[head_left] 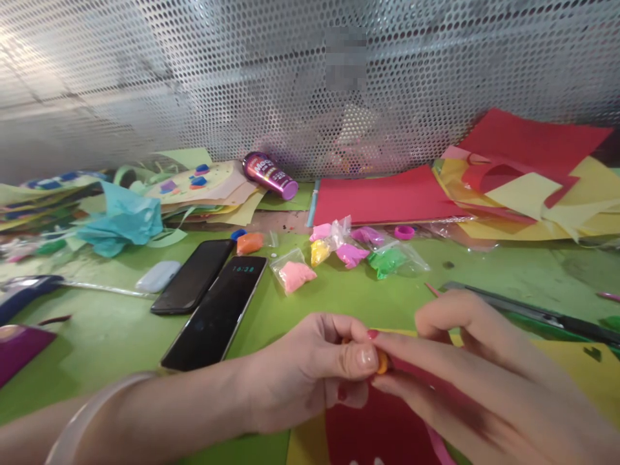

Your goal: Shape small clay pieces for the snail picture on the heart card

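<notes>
A small lump of orange modelling clay (382, 363) shows between my fingertips. My left hand (329, 361) pinches it between thumb and index finger. From the other side my right hand (465, 368) closes its thumb and forefinger on the same lump, with its other fingers bent above. Most of the lump is hidden by my fingers. Below both hands lies a dark red paper piece (378, 426) with a pink edge and small white bits, on a yellow sheet (566, 361).
Small bags of coloured clay, one light pink (296, 276), one green (387, 259), lie ahead. Two phones (217, 316), an earbud case (158, 276) and a purple tube (22, 349) are at left. A cutter (523, 303) lies right. A purple cup (270, 174) and red paper (382, 196) sit behind.
</notes>
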A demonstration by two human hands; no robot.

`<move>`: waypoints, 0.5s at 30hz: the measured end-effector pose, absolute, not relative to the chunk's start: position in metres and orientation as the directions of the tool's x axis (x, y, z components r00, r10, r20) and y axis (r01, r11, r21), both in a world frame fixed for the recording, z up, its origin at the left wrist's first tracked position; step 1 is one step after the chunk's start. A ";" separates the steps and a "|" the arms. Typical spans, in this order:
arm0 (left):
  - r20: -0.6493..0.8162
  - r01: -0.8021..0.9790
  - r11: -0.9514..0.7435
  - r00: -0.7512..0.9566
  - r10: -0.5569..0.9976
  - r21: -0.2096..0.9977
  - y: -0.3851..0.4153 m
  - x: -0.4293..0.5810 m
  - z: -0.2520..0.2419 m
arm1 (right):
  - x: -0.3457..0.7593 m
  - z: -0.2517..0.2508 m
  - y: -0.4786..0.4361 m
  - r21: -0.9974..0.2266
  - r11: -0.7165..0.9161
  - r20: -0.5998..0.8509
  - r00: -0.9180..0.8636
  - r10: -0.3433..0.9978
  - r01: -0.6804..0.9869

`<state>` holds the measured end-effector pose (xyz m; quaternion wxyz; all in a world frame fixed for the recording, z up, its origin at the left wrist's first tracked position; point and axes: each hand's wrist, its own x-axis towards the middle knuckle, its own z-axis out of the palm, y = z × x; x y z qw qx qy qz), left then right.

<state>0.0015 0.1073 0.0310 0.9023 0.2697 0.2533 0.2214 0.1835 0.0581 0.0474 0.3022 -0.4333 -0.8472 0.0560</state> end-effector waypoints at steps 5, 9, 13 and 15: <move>-0.361 -0.245 0.761 0.766 0.532 0.601 0.108 0.002 0.031 | 0.183 0.053 0.059 -0.408 0.620 0.458 -0.437 0.774 0.670; -0.380 -0.242 0.764 0.753 0.536 0.598 0.106 0.003 0.031 | 0.180 0.051 0.060 -0.437 0.628 0.465 -0.436 0.771 0.644; -0.386 -0.255 0.758 0.737 0.555 0.601 0.106 0.003 0.033 | 0.179 0.045 0.061 -0.497 0.598 0.459 -0.395 0.796 0.628; -0.388 -0.257 0.755 0.732 0.560 0.603 0.106 0.003 0.033 | 0.180 0.044 0.060 -0.526 0.581 0.438 -0.388 0.811 0.622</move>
